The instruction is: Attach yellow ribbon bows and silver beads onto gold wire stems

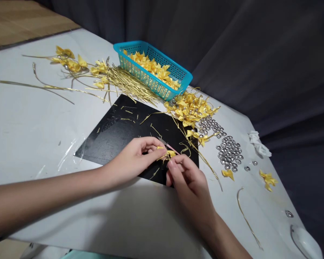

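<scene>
Over the black board (102, 140), my left hand (145, 153) pinches a small yellow ribbon flower (170, 153) between thumb and fingers. My right hand (189, 180) is closed at the flower's near side, its thumb and fingertip pinching what looks like a thin gold cord. The two hands almost meet, and their fingers hide part of the flower. Just behind them, a slim tool with a pointed grey tip and a pink part (172, 148) lies on the board, partly covered. Short gold cord scraps (155, 130) are scattered around it.
Behind the board stands a blue basket (151, 79) of yellow ribbon flowers, beside a bundle of gold cords (129, 84). Flowers with cords (191, 106) are heaped to its right, near silver ring-like pieces (229, 153). A crumpled white tissue (258, 144) lies by the right edge.
</scene>
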Available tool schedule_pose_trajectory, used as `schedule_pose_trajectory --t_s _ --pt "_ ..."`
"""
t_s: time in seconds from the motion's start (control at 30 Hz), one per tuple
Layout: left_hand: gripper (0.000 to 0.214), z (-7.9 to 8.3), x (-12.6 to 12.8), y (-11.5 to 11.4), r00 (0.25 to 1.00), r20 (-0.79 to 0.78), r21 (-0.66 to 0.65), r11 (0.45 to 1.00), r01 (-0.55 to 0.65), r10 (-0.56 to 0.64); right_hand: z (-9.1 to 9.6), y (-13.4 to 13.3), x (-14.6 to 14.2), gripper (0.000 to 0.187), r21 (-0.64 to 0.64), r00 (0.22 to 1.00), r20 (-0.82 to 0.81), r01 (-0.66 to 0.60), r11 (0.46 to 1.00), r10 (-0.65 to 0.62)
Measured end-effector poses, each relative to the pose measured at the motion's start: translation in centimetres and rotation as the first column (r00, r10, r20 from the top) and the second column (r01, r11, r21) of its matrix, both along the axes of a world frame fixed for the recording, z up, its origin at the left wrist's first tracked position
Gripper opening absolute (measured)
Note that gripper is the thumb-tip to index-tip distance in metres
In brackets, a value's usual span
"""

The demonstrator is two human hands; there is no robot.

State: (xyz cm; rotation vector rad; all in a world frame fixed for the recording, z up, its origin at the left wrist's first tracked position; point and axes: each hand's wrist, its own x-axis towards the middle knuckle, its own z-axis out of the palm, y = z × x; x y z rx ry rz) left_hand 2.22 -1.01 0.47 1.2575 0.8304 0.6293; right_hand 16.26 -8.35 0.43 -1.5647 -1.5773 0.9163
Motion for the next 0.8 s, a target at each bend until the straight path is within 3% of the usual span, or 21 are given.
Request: schedule_pose_trajectory --t_s 0.17,0.3,0.43,0.6,0.7,0.8 --pt "0.012 0.01 -0.01 -0.01 1.000 0.015 -0.047 0.999 -0.010 0.010 -0.52 -0.06 0.42 0.016 0.218 0.938 0.345 -0.082 0.973 0.001" --pt "0.012 -0.18 0.07 0.05 0.999 0.034 -0.049 0.999 0.001 0.000 -0.61 0.03 0.63 0.004 0.325 0.874 0.486 -0.186 0.927 0.005" --pt "0.012 -0.39 0.13 0.06 0.999 0.033 -0.040 0.999 0.002 0.000 -0.53 0.17 0.57 0.010 0.365 0.858 0.514 -0.206 0.908 -0.012" --pt "0.011 -0.49 0.14 -0.07 0.999 0.036 -0.021 1.000 0.009 -0.009 -0.52 0.14 0.50 0.006 0.362 0.897 0.442 -0.165 0.917 -0.013" --pt "0.013 -0.59 0.10 -0.13 0.999 0.030 0.011 1.000 -0.015 0.014 -0.33 0.02 0.62 0.006 0.388 0.912 0.404 -0.100 0.916 -0.072" --pt "0.018 -0.68 0.04 -0.21 0.996 -0.076 0.069 0.996 0.050 -0.045 -0.16 0.03 0.93 0.008 0.473 0.895 0.408 -0.039 0.880 -0.179"
